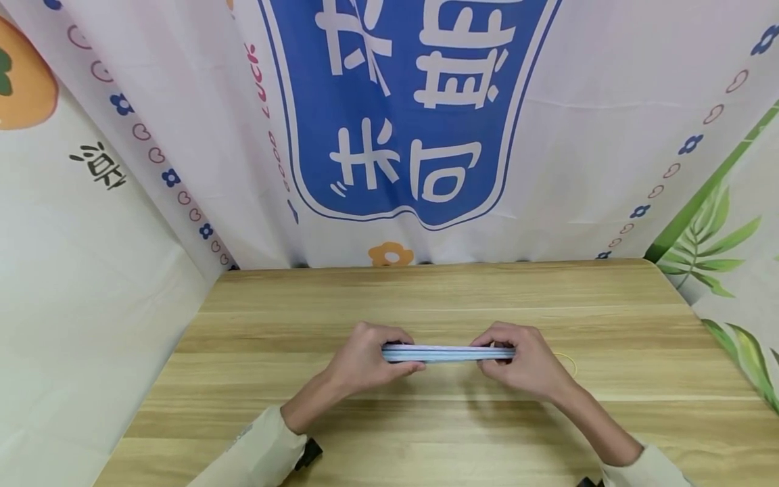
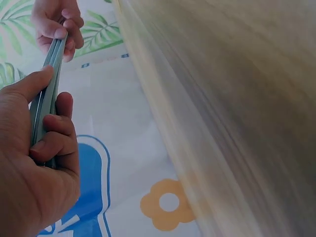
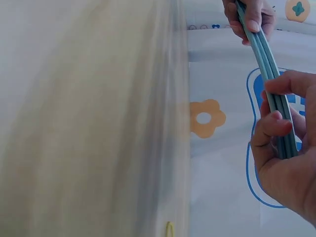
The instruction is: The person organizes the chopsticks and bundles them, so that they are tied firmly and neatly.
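Note:
Between the hands is a thin stack of flat pale blue layers, seen edge-on; its kind cannot be made out. My left hand grips the left end, thumb on the near side and fingers on the far side. At the opposite end my right hand pinches it the same way. In the left wrist view the layers run away from the left palm toward the other hand. The right wrist view shows several layers pressed together, with the right fingers curled round them. The stack is held level above the table.
The wood-grain table spreads beneath both hands. A thin yellow loop, like a rubber band, lies on it just right of the right hand. Behind the table's far edge hangs a printed curtain, with more cloth at both sides.

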`<state>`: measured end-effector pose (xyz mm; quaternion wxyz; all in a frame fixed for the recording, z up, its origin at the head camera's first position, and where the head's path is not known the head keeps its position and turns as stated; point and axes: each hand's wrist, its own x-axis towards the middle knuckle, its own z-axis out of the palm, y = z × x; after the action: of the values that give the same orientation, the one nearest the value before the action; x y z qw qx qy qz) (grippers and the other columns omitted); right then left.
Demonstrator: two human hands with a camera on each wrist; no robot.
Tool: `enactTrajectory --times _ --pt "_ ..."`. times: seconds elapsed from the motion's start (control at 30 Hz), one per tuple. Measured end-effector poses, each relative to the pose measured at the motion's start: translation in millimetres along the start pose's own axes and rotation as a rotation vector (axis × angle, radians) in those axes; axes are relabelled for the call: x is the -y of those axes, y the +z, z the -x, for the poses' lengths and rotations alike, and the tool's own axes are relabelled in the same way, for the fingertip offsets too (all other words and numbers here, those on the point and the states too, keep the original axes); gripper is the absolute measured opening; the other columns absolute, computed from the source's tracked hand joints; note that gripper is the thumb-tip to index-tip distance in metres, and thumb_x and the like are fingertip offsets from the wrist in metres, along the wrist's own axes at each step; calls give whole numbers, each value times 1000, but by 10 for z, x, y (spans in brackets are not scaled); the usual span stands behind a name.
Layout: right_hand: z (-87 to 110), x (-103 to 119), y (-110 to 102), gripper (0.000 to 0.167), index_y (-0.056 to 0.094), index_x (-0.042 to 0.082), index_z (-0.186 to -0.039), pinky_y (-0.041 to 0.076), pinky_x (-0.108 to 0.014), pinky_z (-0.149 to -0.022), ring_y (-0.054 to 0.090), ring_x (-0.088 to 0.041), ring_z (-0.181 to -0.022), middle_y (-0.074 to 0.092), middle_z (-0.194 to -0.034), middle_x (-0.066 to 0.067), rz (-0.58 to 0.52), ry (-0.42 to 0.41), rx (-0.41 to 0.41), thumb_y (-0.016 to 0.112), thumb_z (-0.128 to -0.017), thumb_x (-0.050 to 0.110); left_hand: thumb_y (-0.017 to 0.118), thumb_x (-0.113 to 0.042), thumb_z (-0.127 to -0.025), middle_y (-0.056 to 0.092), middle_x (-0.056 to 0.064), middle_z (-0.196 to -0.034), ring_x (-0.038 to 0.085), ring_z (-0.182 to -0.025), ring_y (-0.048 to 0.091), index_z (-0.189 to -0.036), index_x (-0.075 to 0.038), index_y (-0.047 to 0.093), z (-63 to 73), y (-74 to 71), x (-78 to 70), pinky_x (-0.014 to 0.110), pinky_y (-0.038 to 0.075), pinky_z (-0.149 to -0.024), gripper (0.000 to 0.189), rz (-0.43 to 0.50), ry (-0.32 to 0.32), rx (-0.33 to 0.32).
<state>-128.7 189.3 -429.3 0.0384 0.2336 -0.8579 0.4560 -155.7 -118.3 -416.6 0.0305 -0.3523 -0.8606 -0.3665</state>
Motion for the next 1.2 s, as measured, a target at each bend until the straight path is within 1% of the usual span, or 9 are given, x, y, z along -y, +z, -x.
enactTrajectory --times 0.1,0.27,0.37,0.43,0.53,0.7,0.77,0.97,1.2 --pt "-45 -3 -17 28 82 23 -103 51 -23 -60 58 -1 -67 75 -90 9 -4 -9 39 85 -83 3 95 -25 -84 82 0 -90 -3 -70 65 -97 -12 83 1 -76 16 17 56 -64 22 0 -7 31" --pt "-94 1 -46 28 83 23 -109 55 -24 -68 63 0 -75 79 -96 10 18 -39 87 88 -86 7 95 -23 -83 83 1 -98 0 -80 71 -105 -10 82 1 -208 64 17 58 -71 29 -56 14 106" --pt "-103 10 -61 25 83 22 -110 54 -23 -68 62 0 -75 80 -96 8 28 -48 95 89 -88 12 95 -23 -84 83 1 -100 1 -82 72 -107 -10 82 5 -259 76 17 58 -72 29 -82 19 138" --pt "-106 13 -67 24 84 22 -111 52 -23 -67 60 0 -74 80 -94 8 32 -51 94 89 -89 15 94 -23 -84 83 1 -99 0 -82 72 -107 -10 82 7 -279 79 17 58 -73 28 -90 18 138" --pt "-110 11 -69 24 84 23 -112 50 -23 -65 58 0 -73 79 -93 11 26 -55 84 88 -90 17 94 -23 -84 83 0 -98 1 -81 72 -106 -11 83 19 -286 80 17 59 -72 28 -83 5 109" --pt "-109 -6 -60 23 84 25 -112 51 -24 -62 60 -3 -72 76 -92 13 -5 -63 43 88 -91 16 95 -22 -83 83 0 -98 2 -80 73 -106 -11 84 36 -251 85 19 59 -72 27 -31 -27 16" --pt "-105 -12 -54 23 84 25 -111 52 -24 -62 60 -3 -72 76 -93 13 -20 -56 28 88 -90 16 95 -20 -83 83 1 -97 2 -80 72 -105 -11 84 34 -229 79 19 59 -71 26 -18 -26 -9" --pt "-92 -20 -27 25 83 24 -108 50 -24 -58 57 -3 -68 74 -93 8 -49 -52 2 88 -88 9 96 -20 -82 82 0 -93 0 -78 70 -100 -11 83 15 -140 81 18 58 -69 24 1 16 -23" --pt "-97 -19 6 28 82 21 -107 47 -22 -53 53 -1 -64 72 -90 -2 -73 -82 -5 85 -87 1 97 -20 -80 82 1 -91 1 -75 69 -97 -11 83 -4 -74 71 18 58 -68 24 -5 7 -66"
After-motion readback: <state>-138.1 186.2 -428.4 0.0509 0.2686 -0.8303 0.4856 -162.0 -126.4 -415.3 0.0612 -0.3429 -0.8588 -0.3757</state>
